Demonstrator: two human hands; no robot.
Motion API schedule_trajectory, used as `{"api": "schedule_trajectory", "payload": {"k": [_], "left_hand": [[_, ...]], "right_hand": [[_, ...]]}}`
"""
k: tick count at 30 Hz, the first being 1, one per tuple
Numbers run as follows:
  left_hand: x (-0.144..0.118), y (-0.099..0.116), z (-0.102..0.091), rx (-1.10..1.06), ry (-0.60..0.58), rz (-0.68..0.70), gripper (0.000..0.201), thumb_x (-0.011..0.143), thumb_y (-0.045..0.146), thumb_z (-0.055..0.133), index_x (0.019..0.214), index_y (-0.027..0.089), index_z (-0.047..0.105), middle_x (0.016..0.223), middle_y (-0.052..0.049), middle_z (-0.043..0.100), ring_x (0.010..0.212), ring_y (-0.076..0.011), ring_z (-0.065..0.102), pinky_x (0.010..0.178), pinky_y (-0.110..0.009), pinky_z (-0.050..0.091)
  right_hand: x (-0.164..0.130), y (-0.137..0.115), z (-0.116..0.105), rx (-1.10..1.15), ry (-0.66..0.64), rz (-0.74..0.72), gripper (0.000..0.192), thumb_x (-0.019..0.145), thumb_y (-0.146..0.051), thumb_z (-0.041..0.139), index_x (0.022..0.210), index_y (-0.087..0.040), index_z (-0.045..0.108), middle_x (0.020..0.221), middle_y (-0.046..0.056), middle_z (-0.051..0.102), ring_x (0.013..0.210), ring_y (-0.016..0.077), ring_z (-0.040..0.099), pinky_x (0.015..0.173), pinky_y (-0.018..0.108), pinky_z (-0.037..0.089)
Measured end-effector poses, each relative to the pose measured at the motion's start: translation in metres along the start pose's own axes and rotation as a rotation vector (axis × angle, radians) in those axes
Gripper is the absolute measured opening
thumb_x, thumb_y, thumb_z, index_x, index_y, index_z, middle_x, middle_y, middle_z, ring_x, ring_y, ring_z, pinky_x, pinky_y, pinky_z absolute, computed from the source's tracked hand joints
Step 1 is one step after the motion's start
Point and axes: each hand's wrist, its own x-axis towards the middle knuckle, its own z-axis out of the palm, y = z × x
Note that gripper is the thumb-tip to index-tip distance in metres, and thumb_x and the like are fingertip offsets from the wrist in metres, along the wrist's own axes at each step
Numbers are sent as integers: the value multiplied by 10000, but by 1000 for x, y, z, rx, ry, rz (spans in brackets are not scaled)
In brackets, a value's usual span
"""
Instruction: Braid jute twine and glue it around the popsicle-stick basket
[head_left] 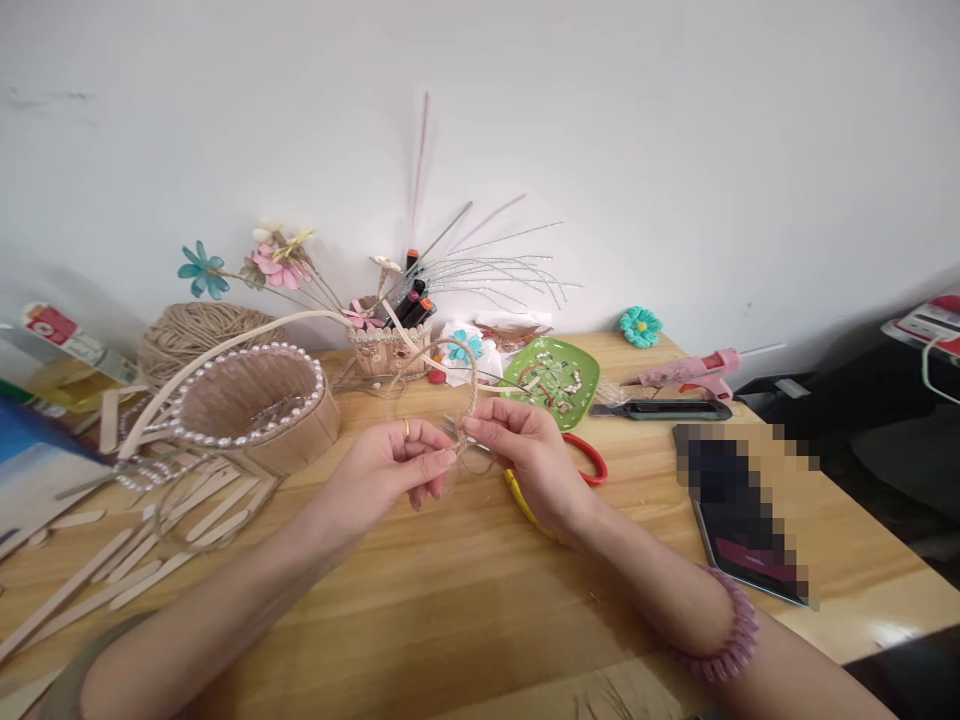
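Nearest the head camera, a purple coiled band point(726, 632) circles the person's right forearm. The right hand point(521, 440) has its fingers pinched on braided twine point(473, 388), which arches up in a loop over the bench point(465, 610). The left hand point(401, 462) has its fingers together on the twine's lower end, just beside. Red-and-yellow-handled scissors point(598, 460) lie partly hidden behind the right hand; farther back sits a green dish point(588, 394).
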Motion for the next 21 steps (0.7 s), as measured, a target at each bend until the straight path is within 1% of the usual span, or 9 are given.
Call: {"api": "schedule_trajectory", "payload": {"k": [3, 6, 9, 13, 15, 16, 18, 19, 21], "left_hand": [[1, -3, -1, -65, -5, -19, 152, 665, 293, 671, 680, 164, 592, 507, 49, 553, 480, -81, 467, 479, -202, 350], [1, -5, -1, -119, -25, -49, 148, 669, 283, 682, 657, 161, 599, 505, 52, 541, 475, -68, 441, 473, -190, 332], [1, -6, 0, -201, -31, -98, 154, 651, 268, 705, 638, 151, 605, 501, 49, 536, 461, -53, 416, 451, -170, 312], [2, -9, 1, -383, -43, -111, 167, 594, 254, 738, 614, 152, 607, 449, 57, 508, 401, -27, 345, 391, -146, 238], [2, -8, 1, -379, -73, -80, 150, 575, 251, 737, 598, 162, 618, 421, 58, 494, 390, -33, 348, 389, -153, 243], [1, -6, 1, -319, -83, -58, 131, 574, 249, 730, 589, 168, 627, 414, 53, 497, 392, -43, 367, 393, -162, 258], [-1, -3, 0, -58, -71, 8, 81, 604, 251, 702, 596, 182, 659, 437, 29, 539, 414, -73, 426, 407, -188, 298], [-2, -2, -1, 130, -42, 74, 63, 635, 253, 680, 627, 190, 684, 475, 10, 577, 441, -92, 462, 425, -205, 326], [-5, -2, -2, 558, 65, 294, 124, 718, 253, 614, 741, 203, 726, 585, -34, 646, 522, -135, 533, 490, -245, 386]], "right_hand": [[2, -3, -5, -37, -88, 70, 282, 629, -386, 727, 621, -145, 582, 552, -62, 469, 477, 54, 296, 469, 220, 211], [3, -6, -9, -99, -161, 110, 299, 605, -401, 741, 644, -136, 609, 579, -46, 515, 509, 63, 368, 504, 219, 255], [3, -7, -8, -138, -160, 54, 309, 606, -411, 736, 638, -136, 597, 614, -33, 535, 566, 82, 421, 560, 227, 294], [-1, -7, -4, -110, -124, -1, 308, 660, -397, 703, 596, -149, 531, 554, -63, 447, 512, 65, 329, 511, 225, 233], [-3, -8, -3, -86, -129, -14, 309, 674, -386, 696, 583, -150, 518, 530, -71, 420, 491, 60, 295, 492, 225, 214], [-3, -7, -2, -79, -133, -18, 307, 676, -382, 695, 580, -150, 519, 523, -72, 418, 487, 59, 292, 488, 225, 212], [-4, -6, -1, -73, -125, -13, 301, 671, -379, 699, 584, -148, 527, 524, -67, 436, 488, 60, 306, 480, 226, 210], [-3, -5, 0, -71, -110, -4, 298, 666, -379, 702, 591, -146, 533, 533, -62, 454, 489, 61, 314, 475, 226, 207], [-2, -3, 0, -64, -57, 11, 297, 655, -380, 709, 600, -142, 540, 540, -59, 465, 481, 57, 302, 460, 227, 187]]}}
